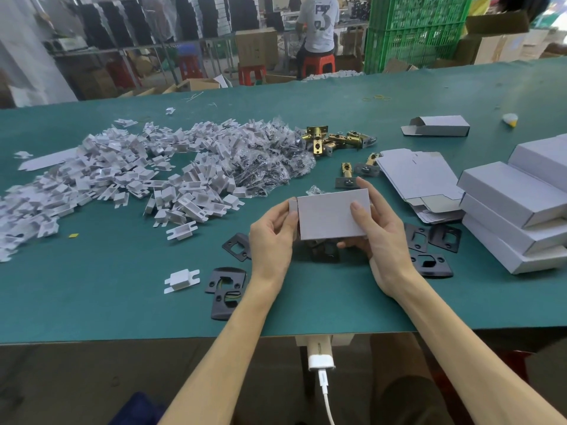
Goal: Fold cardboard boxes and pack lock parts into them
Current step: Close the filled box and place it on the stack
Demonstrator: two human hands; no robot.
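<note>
Cardboard box (333, 214) held between both hands' fingers (357, 210) above table.

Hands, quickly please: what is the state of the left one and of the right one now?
Left hand: holds the left end of the cardboard box.
Right hand: holds the right end of the same box.

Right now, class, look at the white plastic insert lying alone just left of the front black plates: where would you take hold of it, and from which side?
Probably pinch the white plastic insert by its raised middle block, from above, with the grip across its two long sides. Its thin end tabs lie flat on the green table, leaving little to get under.
</note>
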